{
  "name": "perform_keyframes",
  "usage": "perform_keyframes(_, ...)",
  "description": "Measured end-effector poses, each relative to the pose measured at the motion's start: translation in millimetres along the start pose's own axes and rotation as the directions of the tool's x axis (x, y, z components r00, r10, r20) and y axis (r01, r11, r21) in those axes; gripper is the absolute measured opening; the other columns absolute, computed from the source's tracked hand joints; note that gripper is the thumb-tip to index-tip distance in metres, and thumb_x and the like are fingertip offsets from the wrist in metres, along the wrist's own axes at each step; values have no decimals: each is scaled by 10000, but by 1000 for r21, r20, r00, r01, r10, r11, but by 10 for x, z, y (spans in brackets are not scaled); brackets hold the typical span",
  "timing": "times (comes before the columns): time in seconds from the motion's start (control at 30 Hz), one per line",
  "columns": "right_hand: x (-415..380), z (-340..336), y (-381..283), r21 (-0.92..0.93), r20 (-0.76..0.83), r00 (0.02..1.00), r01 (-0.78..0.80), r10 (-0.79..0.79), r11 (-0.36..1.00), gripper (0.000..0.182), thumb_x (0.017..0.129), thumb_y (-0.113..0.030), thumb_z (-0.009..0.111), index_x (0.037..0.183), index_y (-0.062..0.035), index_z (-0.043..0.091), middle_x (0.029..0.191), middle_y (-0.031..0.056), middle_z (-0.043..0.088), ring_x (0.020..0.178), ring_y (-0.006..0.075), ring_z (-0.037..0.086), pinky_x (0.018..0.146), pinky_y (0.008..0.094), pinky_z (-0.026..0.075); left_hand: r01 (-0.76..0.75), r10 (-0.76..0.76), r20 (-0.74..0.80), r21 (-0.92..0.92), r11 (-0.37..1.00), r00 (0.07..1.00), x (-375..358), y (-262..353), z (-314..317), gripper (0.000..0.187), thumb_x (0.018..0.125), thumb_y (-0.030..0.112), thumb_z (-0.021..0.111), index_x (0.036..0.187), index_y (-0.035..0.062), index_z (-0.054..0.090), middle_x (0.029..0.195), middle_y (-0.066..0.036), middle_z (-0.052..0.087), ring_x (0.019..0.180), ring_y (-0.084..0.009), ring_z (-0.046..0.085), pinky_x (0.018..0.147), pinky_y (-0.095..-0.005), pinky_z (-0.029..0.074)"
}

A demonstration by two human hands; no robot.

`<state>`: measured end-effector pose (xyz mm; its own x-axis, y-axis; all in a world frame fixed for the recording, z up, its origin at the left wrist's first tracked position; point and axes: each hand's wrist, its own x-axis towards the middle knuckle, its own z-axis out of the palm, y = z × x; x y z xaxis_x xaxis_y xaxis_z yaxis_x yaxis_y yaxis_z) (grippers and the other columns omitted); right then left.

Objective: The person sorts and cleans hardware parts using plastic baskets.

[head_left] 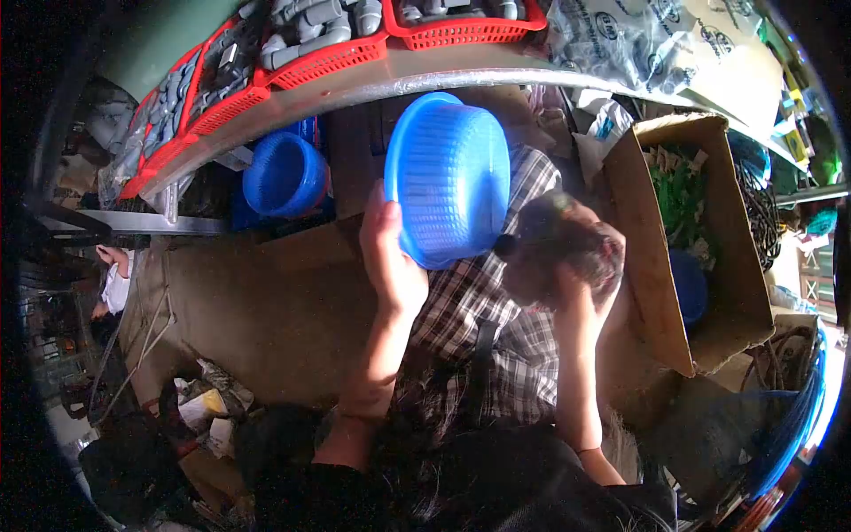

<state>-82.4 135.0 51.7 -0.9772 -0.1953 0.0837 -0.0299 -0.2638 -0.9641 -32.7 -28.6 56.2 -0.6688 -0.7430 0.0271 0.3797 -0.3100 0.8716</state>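
Observation:
A blue ribbed plastic basin [456, 182] is tilted on its side in front of me, its outer wall and base showing. My left hand [392, 257] holds it by the rim at its lower left, thumb up along the edge. To the right of the basin, my right hand [589, 279] is closed around a dark, crumpled cloth-like bundle [554, 244], blurred by motion. The bundle is close to the basin's lower right side; whether they touch I cannot tell. Below both lies checked fabric [461, 310] over my lap.
Red baskets [332, 66] of grey pipe fittings stand on the bench above. More blue basins [284, 173] are beneath it at left. A cardboard box [651, 257] with green items stands at right. Another person's hand [113, 257] shows far left. Blue cables hang lower right.

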Motion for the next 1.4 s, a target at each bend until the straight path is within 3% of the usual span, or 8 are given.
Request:
perform_keyframes(0.2,-86,115,-209,-56,299,949,125,-103,991,487,553,-21,666,974,-18,420,1110,170,474,1007,235,486,886,386,361,-35,-13,155,300,953,988,-139,16,-8,224,823,191,504,961,16,481,876,-18,488,808,-91,433,734,-238,342)
perform_keyframes(0.33,-116,13,-294,-54,532,838,-111,122,992,700,587,-449,643,1086,15,486,1095,167,500,970,249,519,871,367,375,-65,9,215,257,964,976,-197,44,90,157,781,109,590,859,46,470,777,12,491,720,-50,449,631,-197,365)
perform_keyframes(0.43,-99,55,-264,-184,571,821,105,19,977,665,565,-380,621,1108,-19,488,1152,170,445,1118,282,395,945,391,286,24,-93,229,288,957,969,-276,110,89,219,735,69,649,858,45,469,789,3,509,736,-58,473,646,-198,379)
perform_keyframes(0.57,-137,-19,-397,-180,642,754,-29,140,983,667,559,-231,650,1168,-29,465,1133,151,435,1106,271,396,951,363,271,-150,-88,353,594,790,932,-400,0,-115,215,676,16,674,760,31,477,703,-48,558,642,-86,521,553,-237,416)
perform_keyframes(0.63,-166,-92,-396,-126,614,756,-190,226,974,595,608,-168,660,1148,1,477,1122,128,443,1092,233,407,944,334,283,110,-219,211,433,895,953,-508,-142,-169,228,638,-11,670,743,31,473,689,-58,552,624,-102,519,548,-235,411)
perform_keyframes(0.8,-288,-345,-253,45,586,690,-551,425,834,558,623,-121,656,1127,36,474,1148,110,445,1059,207,446,929,315,315,-358,-194,606,665,655,771,-380,50,-246,221,619,-14,663,740,31,484,633,-48,512,587,-110,509,538,-227,405)
perform_keyframes(1.1,-423,-1061,79,-106,712,428,-718,556,688,825,517,-281,760,1161,88,400,1125,210,505,976,280,533,889,349,395,-291,330,-134,246,925,935,4,488,-405,391,824,171,515,1159,-7,422,1151,-165,455,1030,-222,460,873,-355,377)
perform_keyframes(1.4,-185,-1307,-253,-466,605,507,-401,614,789,603,563,-30,690,1126,15,480,1116,110,530,1037,185,479,921,312,343,-85,93,-318,40,996,944,153,415,-229,496,848,388,430,1161,3,423,1203,-155,431,1097,-248,427,930,-417,337)
